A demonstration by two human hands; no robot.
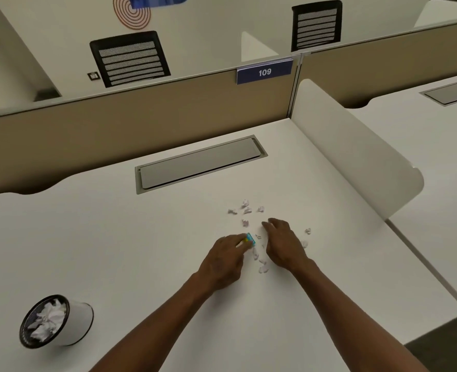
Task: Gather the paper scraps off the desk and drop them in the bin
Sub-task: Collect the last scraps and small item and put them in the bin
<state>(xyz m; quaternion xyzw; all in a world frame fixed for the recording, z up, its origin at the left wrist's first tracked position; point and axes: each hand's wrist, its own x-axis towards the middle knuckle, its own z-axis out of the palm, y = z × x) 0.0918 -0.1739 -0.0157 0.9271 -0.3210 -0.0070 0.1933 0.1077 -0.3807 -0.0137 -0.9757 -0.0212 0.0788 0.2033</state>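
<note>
1. The broad white desk [114,237] fills most of the view, backed by a tan fabric partition [114,124] and flanked on the right by a curved white side panel [356,157].
2. A long grey rectangular cable hatch [199,163] is set flush into the desk near the partition.
3. A blue number plate reading 109 [264,72] hangs on the partition's top edge.
4. The small round white bin with a black rim [58,320] stands on the desk at the near left, well apart from both hands; crumpled white paper already lies inside it.
5. The left hand [224,261] rests palm-down on the desk, fingers curled around a small blue-and-yellow block-shaped thing [251,238] at its fingertips; what that thing is cannot be told.
6. The right hand [283,242] lies just beside it, palm down with fingers loosely extended and nothing visibly held; whether scraps sit beneath it cannot be told.
7. The small crumpled white paper scraps [246,208] are scattered on the desk around and between the hands: a cluster just beyond the fingertips, a few in the gap between the two hands, and a couple just right of the right hand.
</note>
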